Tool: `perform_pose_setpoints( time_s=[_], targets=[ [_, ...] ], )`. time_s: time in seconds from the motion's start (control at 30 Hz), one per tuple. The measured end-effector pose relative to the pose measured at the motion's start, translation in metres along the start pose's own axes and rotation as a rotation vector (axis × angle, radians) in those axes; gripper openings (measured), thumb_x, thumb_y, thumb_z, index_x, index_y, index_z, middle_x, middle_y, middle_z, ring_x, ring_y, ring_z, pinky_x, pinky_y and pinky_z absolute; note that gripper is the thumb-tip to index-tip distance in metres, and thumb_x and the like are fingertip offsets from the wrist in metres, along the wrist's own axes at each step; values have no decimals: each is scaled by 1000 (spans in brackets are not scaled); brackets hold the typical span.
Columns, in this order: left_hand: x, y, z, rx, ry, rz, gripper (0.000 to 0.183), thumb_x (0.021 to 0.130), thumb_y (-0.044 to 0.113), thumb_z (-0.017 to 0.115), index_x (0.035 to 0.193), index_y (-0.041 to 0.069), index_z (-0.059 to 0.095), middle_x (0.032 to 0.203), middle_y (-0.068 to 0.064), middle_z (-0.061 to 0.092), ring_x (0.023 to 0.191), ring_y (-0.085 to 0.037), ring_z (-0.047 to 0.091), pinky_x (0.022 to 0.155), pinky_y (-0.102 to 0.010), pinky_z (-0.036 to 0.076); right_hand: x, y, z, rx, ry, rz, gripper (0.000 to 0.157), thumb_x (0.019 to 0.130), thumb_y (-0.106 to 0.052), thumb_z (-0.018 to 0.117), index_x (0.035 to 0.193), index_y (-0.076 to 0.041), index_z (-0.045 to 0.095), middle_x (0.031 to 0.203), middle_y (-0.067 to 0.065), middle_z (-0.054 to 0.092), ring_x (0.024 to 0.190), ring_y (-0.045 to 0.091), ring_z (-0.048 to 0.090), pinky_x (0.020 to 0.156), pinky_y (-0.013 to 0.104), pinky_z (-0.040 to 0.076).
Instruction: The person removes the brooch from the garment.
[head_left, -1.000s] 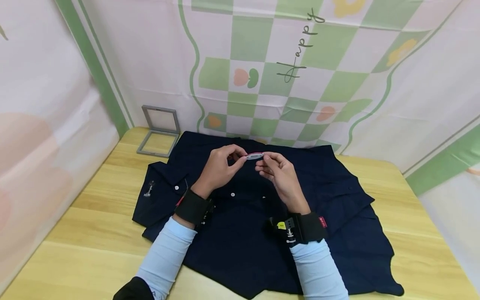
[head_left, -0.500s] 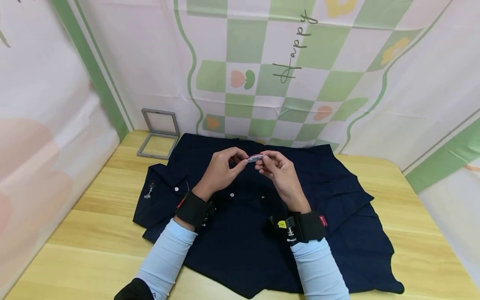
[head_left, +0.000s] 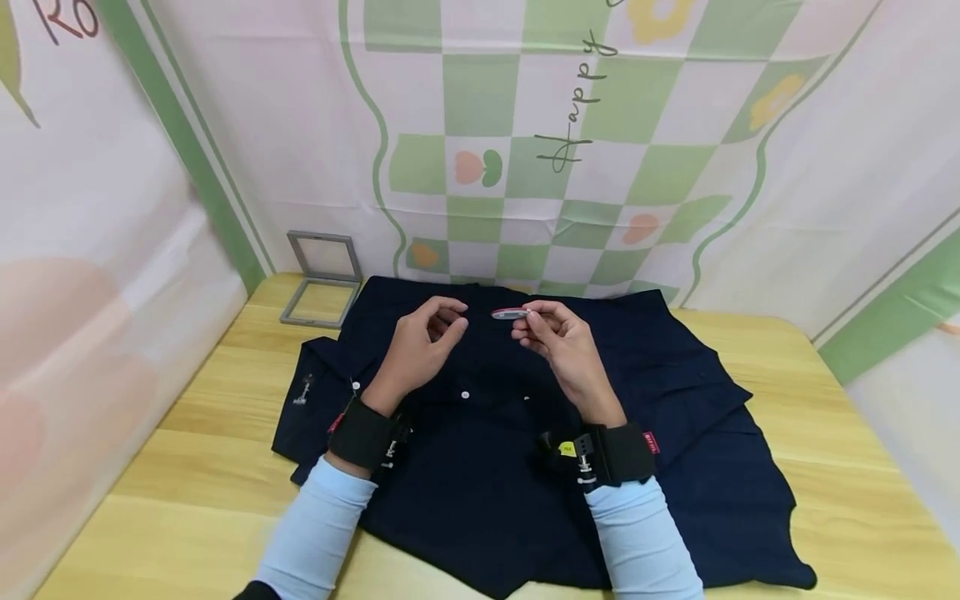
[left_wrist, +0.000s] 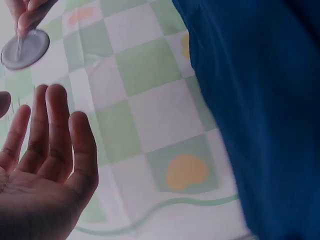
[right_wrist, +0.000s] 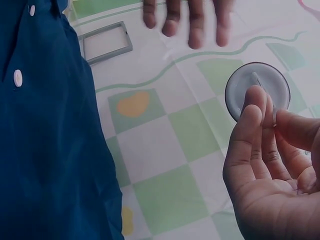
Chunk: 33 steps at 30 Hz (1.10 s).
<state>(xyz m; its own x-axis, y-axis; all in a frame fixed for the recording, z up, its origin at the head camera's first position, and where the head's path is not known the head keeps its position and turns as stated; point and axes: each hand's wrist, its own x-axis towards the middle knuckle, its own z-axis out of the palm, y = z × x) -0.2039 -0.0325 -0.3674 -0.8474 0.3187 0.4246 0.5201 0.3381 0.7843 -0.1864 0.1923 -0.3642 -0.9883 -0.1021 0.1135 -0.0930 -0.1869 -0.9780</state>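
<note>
A round pin badge point(head_left: 508, 314) with a red edge is up in the air over a dark navy shirt point(head_left: 480, 483). Its grey back, with a thin metal pin, faces the right wrist camera. Thumb and fingertips of my right hand point(head_left: 564, 350) pinch the badge point(right_wrist: 257, 90) by its back, around the pin. My left hand point(head_left: 420, 346) holds nothing; it hovers left of the badge, apart from it, its fingers loosely bent. In the left wrist view the left hand point(left_wrist: 45, 165) shows its palm side, fingers fairly straight, below the badge point(left_wrist: 26, 50).
The shirt lies spread on a wooden table point(head_left: 180, 467), white buttons showing. A hinged grey frame point(head_left: 320, 283) stands opened at the back left corner. A printed cloth point(head_left: 480, 100) hangs behind the table, and another patterned cloth point(head_left: 112, 250) hangs on the left.
The left hand has let go of the badge and moved away to the left. My right hand keeps its pinch on the badge in nearly the same spot. The head view has tilted slightly.
</note>
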Motion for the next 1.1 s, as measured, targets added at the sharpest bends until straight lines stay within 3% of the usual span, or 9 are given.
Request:
perform_pose_setpoints(
  time_s=[0.13, 0.27, 0.67, 0.83, 1.1],
  targets=[
    [-5, -6, 1, -92, -5, -59, 27, 100, 15, 57, 125, 4, 59, 101, -17, 69, 86, -33, 66, 75, -30, 53, 1, 0, 1, -10, -21, 11, 15, 101, -15, 54, 114, -11, 58, 89, -7, 72, 82, 6, 70, 78, 19, 56],
    [-4, -8, 4, -130, -28, -59, 29, 101, 17, 56, 127, 6, 58, 103, -17, 69, 89, -36, 67, 77, -31, 55, 1, 0, 2, -21, -21, 7, 14, 101, -15, 54, 114, -10, 58, 89, -7, 72, 82, 6, 70, 78, 19, 56],
    [-3, -4, 19, -185, -36, -22, 28, 97, 14, 61, 123, 4, 61, 100, -16, 69, 83, -25, 68, 72, -26, 54, -2, 6, 5, -57, -65, 12, 19, 101, -17, 54, 117, -7, 57, 91, -7, 71, 85, 6, 69, 81, 20, 56],
    [-3, -1, 19, -197, -5, 6, 22, 95, 13, 64, 115, 3, 67, 98, -16, 71, 81, -27, 69, 70, -25, 55, -2, 6, 7, -75, -81, 12, 19, 101, -17, 55, 117, -6, 57, 94, -6, 70, 87, 6, 70, 82, 20, 56],
    [-4, -2, 16, -182, 22, 3, 20, 94, 13, 66, 110, 3, 70, 97, -15, 73, 82, -24, 70, 71, -30, 56, -2, 8, 10, -79, -78, 26, 35, 101, -17, 55, 128, 6, 51, 95, -5, 69, 88, 6, 69, 83, 20, 56]
  ],
)
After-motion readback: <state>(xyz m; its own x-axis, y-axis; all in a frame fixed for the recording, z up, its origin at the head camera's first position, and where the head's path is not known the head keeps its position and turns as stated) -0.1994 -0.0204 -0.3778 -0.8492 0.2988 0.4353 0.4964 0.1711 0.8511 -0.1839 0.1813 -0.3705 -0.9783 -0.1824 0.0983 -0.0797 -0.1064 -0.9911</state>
